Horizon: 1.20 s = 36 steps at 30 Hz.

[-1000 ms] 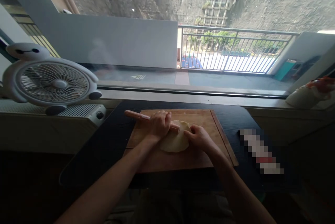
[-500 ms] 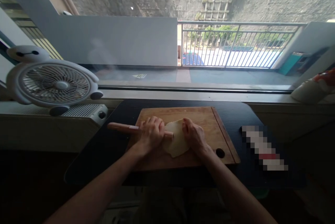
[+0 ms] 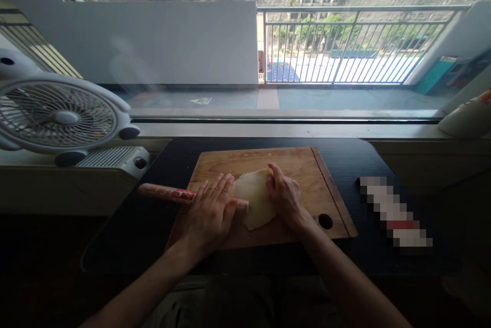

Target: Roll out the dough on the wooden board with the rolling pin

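The dough [image 3: 256,197] is pale yellow, thin and flat, w/ uneven edges. It lies on the wooden board [image 3: 299,164], about in the middle, a bit toward the near edge. The rolling pin [image 3: 169,194] is reddish-brown w/ a red band. It lies across the board's left edge, one end sticking out over the black desk [image 3: 356,159], the other end at the dough's left side.

The left hand [image 3: 210,213] lies flat on the pin, fingers straight and spread, palm pressing down, not wrapped round it. The right hand [image 3: 284,195] rests on the dough's right side, fingers bent a little, tips pinching or holding the dough edge.

Vs. 0.5 s ago: the left hand was curled over the pin, now it's flat open. The pin has rolled nearer and slid further left. The dough looks a bit longer. The right hand has hardly moved.

A white fan [image 3: 57,115] stands past the desk's far left corner.
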{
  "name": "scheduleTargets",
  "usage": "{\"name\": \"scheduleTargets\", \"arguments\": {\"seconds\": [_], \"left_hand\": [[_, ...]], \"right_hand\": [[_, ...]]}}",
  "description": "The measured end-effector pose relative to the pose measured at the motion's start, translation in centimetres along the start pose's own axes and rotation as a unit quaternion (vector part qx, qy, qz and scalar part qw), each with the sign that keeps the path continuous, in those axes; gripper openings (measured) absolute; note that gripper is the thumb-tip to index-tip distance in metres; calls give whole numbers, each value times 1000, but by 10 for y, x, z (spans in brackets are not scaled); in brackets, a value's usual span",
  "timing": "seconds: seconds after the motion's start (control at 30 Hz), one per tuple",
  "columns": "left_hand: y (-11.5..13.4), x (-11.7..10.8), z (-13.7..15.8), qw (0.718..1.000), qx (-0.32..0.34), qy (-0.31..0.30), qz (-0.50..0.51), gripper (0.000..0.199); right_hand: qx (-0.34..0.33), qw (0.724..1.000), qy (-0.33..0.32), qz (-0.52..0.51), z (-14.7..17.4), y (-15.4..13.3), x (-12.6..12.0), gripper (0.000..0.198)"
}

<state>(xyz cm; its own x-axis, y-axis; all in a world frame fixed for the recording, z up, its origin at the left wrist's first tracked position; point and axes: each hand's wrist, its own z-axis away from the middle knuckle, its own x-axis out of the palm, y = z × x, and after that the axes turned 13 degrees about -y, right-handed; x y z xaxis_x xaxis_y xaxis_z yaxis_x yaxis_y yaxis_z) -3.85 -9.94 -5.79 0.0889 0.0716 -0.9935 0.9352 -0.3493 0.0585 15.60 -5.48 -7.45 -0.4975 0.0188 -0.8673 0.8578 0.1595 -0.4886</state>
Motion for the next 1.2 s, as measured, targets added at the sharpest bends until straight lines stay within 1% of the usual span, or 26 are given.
{"name": "scheduleTargets", "arguments": {"seconds": [0.07,0.13,0.17,0.2,0.23,0.27,0.3,0.37,0.43,0.47,0.5,0.53,0.57,0.63,0.73,0.77,0.8,0.83,0.87,1.0,1.03,1.07,1.1,1.13,1.17,1.2], "left_hand": [[0,-1,-40,999,-24,-24,5,46],[1,-5,-89,994,-79,-73,32,45],[1,-7,-109,993,-84,-77,33,45],[2,-9,-123,992,-91,-81,36,45],[3,-10,-128,992,-93,-83,36,45],[4,-10,-125,992,-92,-81,36,44],[5,-9,-115,993,-87,-78,33,44],[6,-4,-77,996,-65,-65,20,44],[5,0,-36,999,-14,-48,-4,46],[5,1,-22,999,-2,-39,-11,47],[5,2,-14,999,6,-36,-15,48],[5,2,-15,999,3,-34,-17,49],[5,2,-23,999,-5,-35,-16,49],[5,0,-58,998,-34,-50,-8,49],[6,-5,-116,993,-72,-93,19,50],[7,-7,-126,992,-74,-102,24,50],[8,-8,-129,992,-71,-102,24,49],[9,-8,-124,993,-62,-94,21,48],[10,-6,-111,995,-49,-81,15,47],[12,6,-25,1000,12,-7,-10,48],[13,9,-9,1000,14,6,-14,50],[14,10,1,1000,17,19,-17,52],[14,11,3,999,17,26,-18,54],[14,10,-3,999,15,30,-18,53],[14,8,-16,999,9,28,-15,51],[14,6,-34,1000,-3,14,-9,49]], "right_hand": [[3,1000,3,3,0,-1,0,39],[5,1000,6,5,1,-1,0,39],[4,1000,8,5,1,0,0,39],[3,1000,10,3,2,0,-1,39],[3,1000,12,1,2,0,-1,39],[2,1000,14,-2,3,1,-1,39],[3,1000,14,-6,3,1,-2,39],[4,1000,14,-13,3,1,-2,39],[4,1000,9,-17,2,2,-2,40],[4,1000,5,-17,1,2,-2,40],[4,1000,1,-17,1,2,-2,41],[5,1000,-3,-17,1,2,-2,41],[7,1000,-6,-16,0,1,-2,41],[11,1000,-3,-15,0,0,-3,41],[12,1000,6,-15,1,-1,-4,40],[11,1000,7,-16,1,-1,-4,40],[11,1000,7,-18,1,0,-4,40],[12,1000,5,-20,1,0,-4,40],[13,1000,3,-23,1,1,-4,40],[11,1000,2,-27,1,2,-1,40],[10,1000,0,-26,0,1,-1,40],[11,1000,-3,-25,0,1,-1,40],[15,1000,-8,-25,-1,0,-3,40],[20,999,-13,-28,-2,-1,-5,41],[28,999,-18,-36,-2,-1,-8,41],[37,998,-22,-47,-2,-1,-13,42]]}}
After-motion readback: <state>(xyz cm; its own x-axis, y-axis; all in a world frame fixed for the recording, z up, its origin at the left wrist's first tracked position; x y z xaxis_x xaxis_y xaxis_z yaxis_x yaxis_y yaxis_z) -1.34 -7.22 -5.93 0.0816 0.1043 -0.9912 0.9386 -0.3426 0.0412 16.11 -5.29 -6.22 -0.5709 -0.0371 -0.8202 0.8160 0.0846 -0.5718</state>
